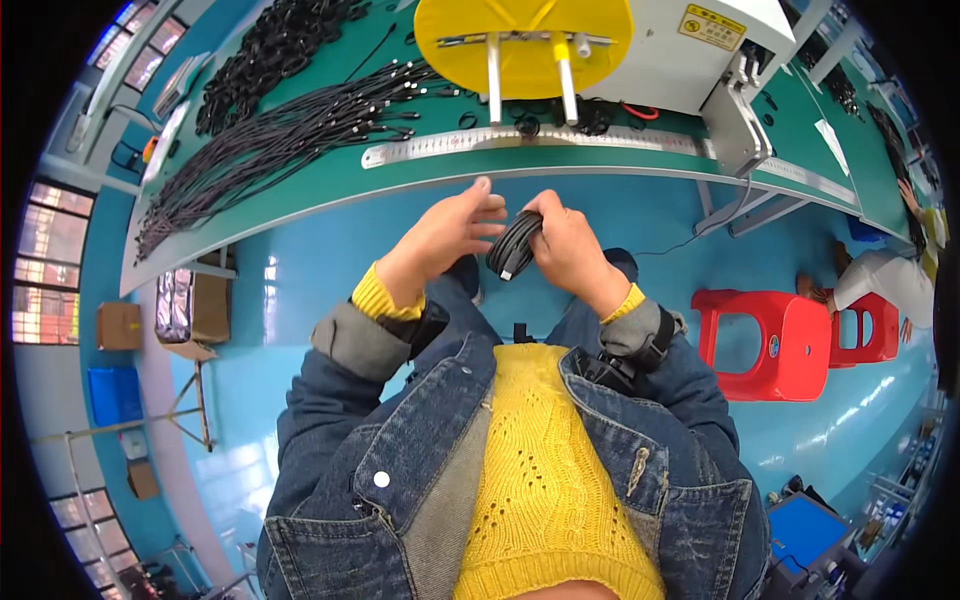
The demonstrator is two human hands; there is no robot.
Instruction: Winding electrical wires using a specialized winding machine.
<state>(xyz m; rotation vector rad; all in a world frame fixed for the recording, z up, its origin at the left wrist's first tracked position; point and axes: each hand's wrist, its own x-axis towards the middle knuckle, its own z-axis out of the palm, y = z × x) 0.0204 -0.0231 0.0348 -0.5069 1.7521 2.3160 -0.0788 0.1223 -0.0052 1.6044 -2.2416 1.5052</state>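
My right hand (572, 248) is closed on a coiled black cable (512, 246), gripping the upper right side of the loop. A light connector end shows at the coil's bottom. On the coil's left side is my left hand (448, 236), its thumb raised and fingers stretched toward the cable. Whether its fingertips touch the coil is hard to tell. Both hands are over my lap, in front of the bench edge. Beyond them on the green bench (330, 185) stands a machine with a yellow disc (525, 75) and two pale posts.
A steel ruler (540, 138) runs along the bench front. Straight black cables (270, 150) and a heap of coiled ones (265, 60) lie at the left. Right of me are red stools (765, 345); another person (890, 285) is at far right. Cardboard boxes (207, 310) stand at left.
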